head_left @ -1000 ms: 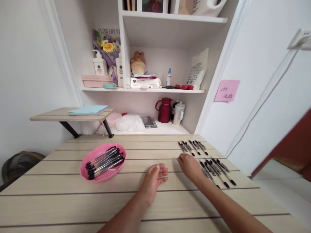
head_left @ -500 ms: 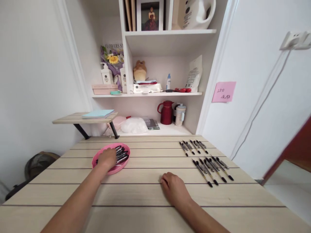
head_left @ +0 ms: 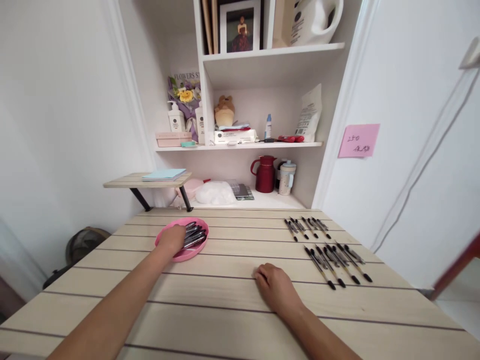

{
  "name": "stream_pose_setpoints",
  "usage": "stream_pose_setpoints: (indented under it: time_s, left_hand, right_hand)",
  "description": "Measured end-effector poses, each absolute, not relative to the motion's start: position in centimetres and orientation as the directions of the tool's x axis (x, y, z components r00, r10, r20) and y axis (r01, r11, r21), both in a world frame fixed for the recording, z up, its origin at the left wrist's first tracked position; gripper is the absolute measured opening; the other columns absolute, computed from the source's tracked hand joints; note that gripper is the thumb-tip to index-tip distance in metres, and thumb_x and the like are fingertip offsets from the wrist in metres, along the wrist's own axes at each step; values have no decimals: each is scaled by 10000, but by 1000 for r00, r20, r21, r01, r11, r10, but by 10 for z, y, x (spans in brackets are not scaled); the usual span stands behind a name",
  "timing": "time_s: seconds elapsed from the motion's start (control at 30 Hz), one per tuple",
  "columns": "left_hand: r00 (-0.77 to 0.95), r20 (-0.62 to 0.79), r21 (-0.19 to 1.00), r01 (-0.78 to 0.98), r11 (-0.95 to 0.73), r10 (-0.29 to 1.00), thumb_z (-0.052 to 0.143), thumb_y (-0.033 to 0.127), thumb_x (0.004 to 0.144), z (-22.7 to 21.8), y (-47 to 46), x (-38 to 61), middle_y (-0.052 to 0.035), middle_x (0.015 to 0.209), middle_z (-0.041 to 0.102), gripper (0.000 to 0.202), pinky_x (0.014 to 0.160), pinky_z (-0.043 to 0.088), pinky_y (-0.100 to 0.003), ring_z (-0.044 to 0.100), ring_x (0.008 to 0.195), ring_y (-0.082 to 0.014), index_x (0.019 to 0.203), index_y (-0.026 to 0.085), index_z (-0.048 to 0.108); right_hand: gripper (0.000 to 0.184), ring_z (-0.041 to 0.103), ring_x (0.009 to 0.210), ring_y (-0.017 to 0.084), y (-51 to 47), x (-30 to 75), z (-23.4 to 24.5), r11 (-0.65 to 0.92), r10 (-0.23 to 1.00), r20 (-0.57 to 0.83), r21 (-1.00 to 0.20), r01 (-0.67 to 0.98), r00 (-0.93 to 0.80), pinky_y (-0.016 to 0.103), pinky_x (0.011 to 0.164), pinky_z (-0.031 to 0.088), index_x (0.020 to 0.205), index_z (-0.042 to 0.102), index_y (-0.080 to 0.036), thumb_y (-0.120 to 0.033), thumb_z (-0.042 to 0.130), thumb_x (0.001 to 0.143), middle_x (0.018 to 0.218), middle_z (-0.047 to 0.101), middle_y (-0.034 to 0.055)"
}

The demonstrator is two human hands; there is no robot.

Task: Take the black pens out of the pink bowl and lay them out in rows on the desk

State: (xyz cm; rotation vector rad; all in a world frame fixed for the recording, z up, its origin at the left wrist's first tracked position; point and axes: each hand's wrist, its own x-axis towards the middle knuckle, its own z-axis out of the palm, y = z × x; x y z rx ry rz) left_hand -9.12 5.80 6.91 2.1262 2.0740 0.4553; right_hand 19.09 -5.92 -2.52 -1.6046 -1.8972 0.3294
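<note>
A pink bowl with several black pens stands on the light wooden table, left of centre. My left hand reaches into the bowl and lies over the pens; its fingers curl down and their tips are hidden. My right hand rests knuckles-up on the table near the middle, fingers curled under, nothing visible in it. Two rows of black pens lie at the right: a far row and a nearer row, a short way right of my right hand.
Behind the table are white shelves with a red jug, a cup, bottles, a plush toy and a framed photo. A small raised wooden shelf carries a blue notebook. A pink note sticks on the right wall.
My left hand moved from the table's middle into the pink bowl. My right hand drew back from the pen rows to the table's middle and curled. The view shifted left.
</note>
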Motion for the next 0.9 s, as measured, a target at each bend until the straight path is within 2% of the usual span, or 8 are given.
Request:
stream_pose_setpoints:
  time_s: [0.1, 0.2, 0.23, 0.3, 0.4, 0.6, 0.73, 0.9]
  left_hand:
    - [40, 116, 423, 902, -86, 992, 529, 183, 690, 74, 41, -67, -108, 739, 620, 52, 600, 401, -271, 592, 708, -201, 723, 147, 547]
    - [159, 37, 624, 767, -147, 987, 493, 242, 726, 62, 16, -25, 1, 593, 565, 105, 483, 378, -192, 546, 509, -101, 805, 178, 520]
    - [254, -34, 831, 545, -114, 967, 496, 243, 720, 55, 7, -10, 23, 560, 529, 117, 446, 357, -181, 514, 458, -84, 816, 176, 499]
    - [407, -115, 981, 190, 39, 906, 541, 242, 671, 39, -9, 19, 61, 518, 470, 143, 396, 309, -165, 436, 382, -52, 774, 179, 464]
    - [467, -170, 984, 39, 172, 868, 578, 246, 634, 17, -22, 51, 73, 499, 458, 179, 363, 246, -156, 382, 342, -31, 735, 176, 447]
    - [433, -192, 978, 10, 208, 881, 505, 349, 718, -3, -20, 77, 44, 563, 527, 234, 338, 173, -161, 355, 316, -18, 854, 160, 496]
    - [605, -215, 953, -41, 299, 766, 515, 377, 725, -7, -20, 75, 26, 577, 561, 417, 341, 106, -175, 256, 292, -1, 1075, 152, 506]
    - [674, -214, 930, -82, 359, 707, 548, 342, 709, -10, -22, 68, 44, 570, 538, 532, 326, 130, -181, 298, 292, -17, 1197, 174, 419]
  right_hand:
    - [271, 520, 622, 151, -54, 194, -23, 221, 956, 292, -704, 675, -7, 260, 602, 347, 612, 573, -187, -312, 407, 786, 633, 593, 29]
    - [345, 520, 589, 157, -44, 194, -12, 158, 973, 211, -902, 402, 89, 266, 564, 363, 678, 602, -171, -441, 412, 777, 602, 595, 31]
    - [376, 534, 611, 161, -41, 193, -8, 144, 977, 183, -948, 283, 114, 266, 564, 373, 737, 615, -163, -479, 413, 770, 636, 613, 41]
    - [429, 556, 662, 167, -33, 190, -1, 138, 977, 148, -988, 72, 155, 264, 573, 389, 824, 621, -155, -534, 437, 745, 708, 636, 57]
    - [433, 523, 570, 139, -23, 187, -1, 163, 960, 138, -983, -85, 243, 250, 533, 375, 816, 617, -153, -555, 525, 681, 607, 597, 17]
    - [389, 399, 408, 89, -11, 194, -22, 123, 939, 61, -979, -163, 339, 230, 429, 303, 726, 609, -141, -517, 613, 626, 438, 472, -48]
    - [364, 447, 424, 91, -4, 212, -22, 129, 918, -10, -938, -322, 396, 219, 419, 339, 755, 593, -146, -487, 626, 629, 482, 515, -32]
    - [278, 545, 535, 110, 3, 235, -17, 207, 882, -59, -844, -496, 468, 215, 462, 421, 825, 553, -185, -374, 639, 638, 609, 576, -10]
